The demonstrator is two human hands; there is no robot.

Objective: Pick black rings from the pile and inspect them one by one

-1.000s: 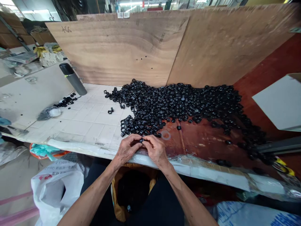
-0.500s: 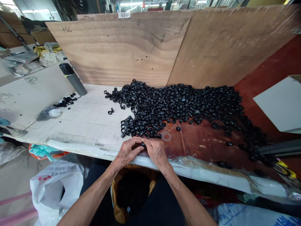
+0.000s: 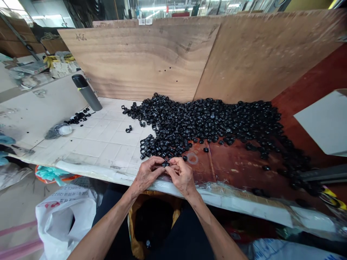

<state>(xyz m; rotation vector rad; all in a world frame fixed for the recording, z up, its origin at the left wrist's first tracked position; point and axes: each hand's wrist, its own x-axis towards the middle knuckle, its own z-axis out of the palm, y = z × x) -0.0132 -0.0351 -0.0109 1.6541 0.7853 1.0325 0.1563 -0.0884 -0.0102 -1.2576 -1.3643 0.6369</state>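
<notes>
A: What are the fingertips doing?

B: Thumb and forefinger of the left hand [image 3: 148, 173] pinch a small, glossy, black, plastic-looking piece [image 3: 165, 164] from one side; those of the right hand [image 3: 183, 177] close on it from the other. Whether it's one ring or two parts fitted together, I can't tell, because the fingertips cover too much.

A: Where exactly is it?

B: Over the near side of the table, just in front of the near end of the wide heap of small black ring-like parts [image 3: 187, 119].

A: What could go wrong there?

B: A slip, I'd say. The piece looks smooth and only fingertips hold it, so uneven pressure could shoot it out. Dropped over the white plastic-wrapped table edge [image 3: 97, 172], it might land in the open sack with the yellow-brown rim [image 3: 131, 225] below, where the dark inside would hide it.

A: And farther out?

B: Loose parts lie just beyond the fingers. A careless knuckle could scatter some across the reddish-brown glossy surface [image 3: 233, 159]. The far side is backed by the upright pale plywood panel [image 3: 135, 54]. The tall grey cylindrical bottle with the black cap [image 3: 90, 97] is well apart, so I'd worry less about knocking that.
</notes>
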